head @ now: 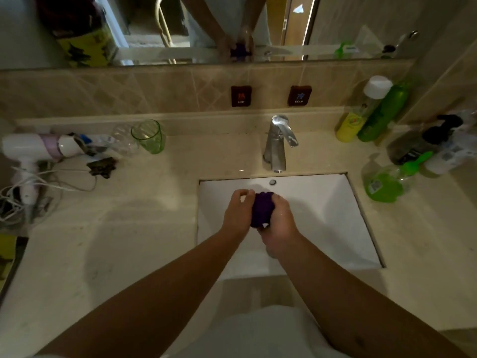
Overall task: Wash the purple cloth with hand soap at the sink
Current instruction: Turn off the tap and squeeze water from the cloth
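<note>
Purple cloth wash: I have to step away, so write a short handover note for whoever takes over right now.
Left hand and right hand: both grip the bunched purple cloth between them, above the sink.
Faucet: no water seen running.
Soap bottle: on the counter right of the sink, untouched now.
Done: cloth is at the sink, being squeezed or scrubbed; whether it is soaped cannot be told.
Left: finish scrubbing, rinse, wring.

Both my forearms reach forward; my left hand (238, 215) and right hand (281, 223) meet, fingers curled in a tight grip.
</note>
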